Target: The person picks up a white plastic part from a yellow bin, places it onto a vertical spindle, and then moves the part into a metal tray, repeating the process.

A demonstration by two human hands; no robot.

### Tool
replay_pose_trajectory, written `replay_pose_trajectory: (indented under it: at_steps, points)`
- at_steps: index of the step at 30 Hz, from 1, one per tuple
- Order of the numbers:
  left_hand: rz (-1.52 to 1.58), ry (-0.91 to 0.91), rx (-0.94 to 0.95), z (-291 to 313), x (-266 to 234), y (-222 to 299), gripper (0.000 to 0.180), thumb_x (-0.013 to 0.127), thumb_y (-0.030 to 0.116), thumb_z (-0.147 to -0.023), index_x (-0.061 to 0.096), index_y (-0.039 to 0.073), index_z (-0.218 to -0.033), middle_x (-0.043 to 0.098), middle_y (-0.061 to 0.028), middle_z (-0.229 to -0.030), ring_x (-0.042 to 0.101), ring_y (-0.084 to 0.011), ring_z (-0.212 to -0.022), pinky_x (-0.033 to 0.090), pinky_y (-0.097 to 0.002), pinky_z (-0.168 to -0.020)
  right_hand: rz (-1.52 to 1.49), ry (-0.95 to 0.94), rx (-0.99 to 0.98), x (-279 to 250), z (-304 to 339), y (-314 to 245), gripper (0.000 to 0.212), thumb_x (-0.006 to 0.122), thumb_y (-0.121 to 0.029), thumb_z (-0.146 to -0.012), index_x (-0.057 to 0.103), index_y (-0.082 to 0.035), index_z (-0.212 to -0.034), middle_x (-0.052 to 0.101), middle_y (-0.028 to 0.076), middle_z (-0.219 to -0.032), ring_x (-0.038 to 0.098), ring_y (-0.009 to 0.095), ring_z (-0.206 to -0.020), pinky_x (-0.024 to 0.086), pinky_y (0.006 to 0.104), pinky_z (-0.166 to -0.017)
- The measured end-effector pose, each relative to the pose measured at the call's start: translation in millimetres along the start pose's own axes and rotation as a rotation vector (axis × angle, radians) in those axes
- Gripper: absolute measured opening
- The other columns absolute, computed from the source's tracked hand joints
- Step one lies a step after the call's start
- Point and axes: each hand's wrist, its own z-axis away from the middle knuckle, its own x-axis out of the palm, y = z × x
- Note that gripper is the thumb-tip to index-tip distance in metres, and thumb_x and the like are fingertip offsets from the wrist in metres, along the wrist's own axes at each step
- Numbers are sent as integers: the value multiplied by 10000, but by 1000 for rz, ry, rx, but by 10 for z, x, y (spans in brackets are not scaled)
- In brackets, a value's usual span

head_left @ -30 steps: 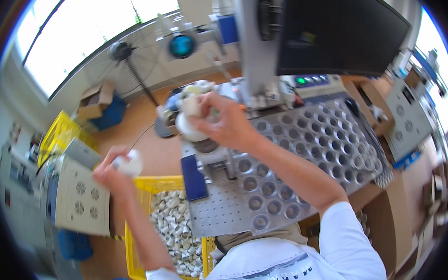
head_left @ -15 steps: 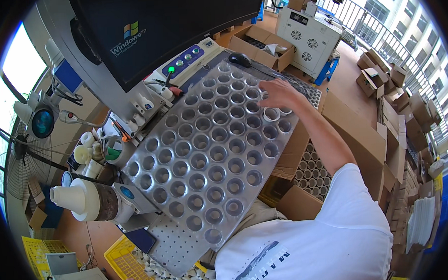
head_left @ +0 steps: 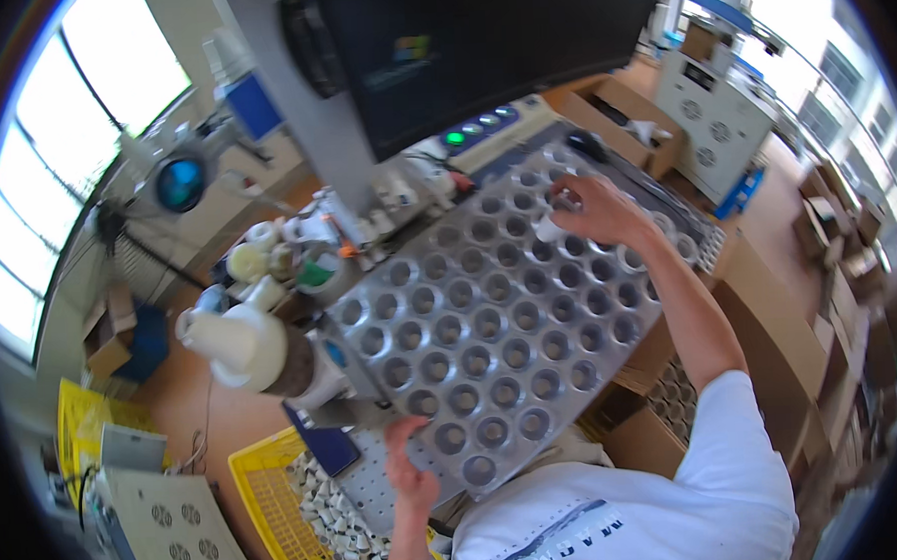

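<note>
Right hand (head_left: 598,210) fingers curl down, pinching a small white ring (head_left: 549,230) over a far pocket of the perforated metal tray (head_left: 491,328). Left hand (head_left: 409,469) rests fingers together on the tray's near edge, above the yellow crate (head_left: 268,508) of white fittings.

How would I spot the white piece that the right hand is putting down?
Find the big metal tray of round holes under the dark monitor. At its far right end, the right hand rests over the holes; the white piece sits under its thumb. Most nearby holes look bare metal.
</note>
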Motion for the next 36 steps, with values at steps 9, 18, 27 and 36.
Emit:
replay_pose_trajectory:
  at_steps: [9, 18, 27, 36]
  points:
    - [-45, -111, -150, 117, 152, -137, 686, 475, -71, -606, 541, -8, -1286, 591, -195, -1240, 527, -403, -1205, 400, -415, -1092, -475, -14, -210, 1414, -214, -904, 429, 719, -95, -701, 525, -17, -1076, 615, 178, -927, 638, 313, -774, 508, 407, -746]
    - [-19, -103, -149, 101, 174, -218, 677, 467, -75, -623, 535, -25, -1295, 602, -199, -1257, 543, -398, -1231, 408, -415, -1104, -428, 140, -405, 1740, -208, -819, 358, 728, -51, -752, 456, -51, -986, 551, 168, -936, 593, 422, -877, 492, 466, -752]
    - [-62, -78, -118, 87, 199, -188, 669, 397, -70, -586, 557, -69, -1235, 617, -211, -1200, 581, -371, -1205, 415, -393, -1104, -444, 158, -395, 1688, -159, -820, 340, 756, -71, -763, 459, -48, -927, 552, 155, -910, 592, 396, -826, 490, 441, -718]
    - [-40, -88, -121, 76, 166, -126, 692, 379, -73, -583, 545, -71, -1255, 617, -211, -1200, 577, -365, -1203, 423, -397, -1092, -420, 175, -296, 1645, -165, -771, 306, 774, -128, -759, 518, -17, -884, 554, 136, -823, 577, 347, -770, 481, 416, -709]
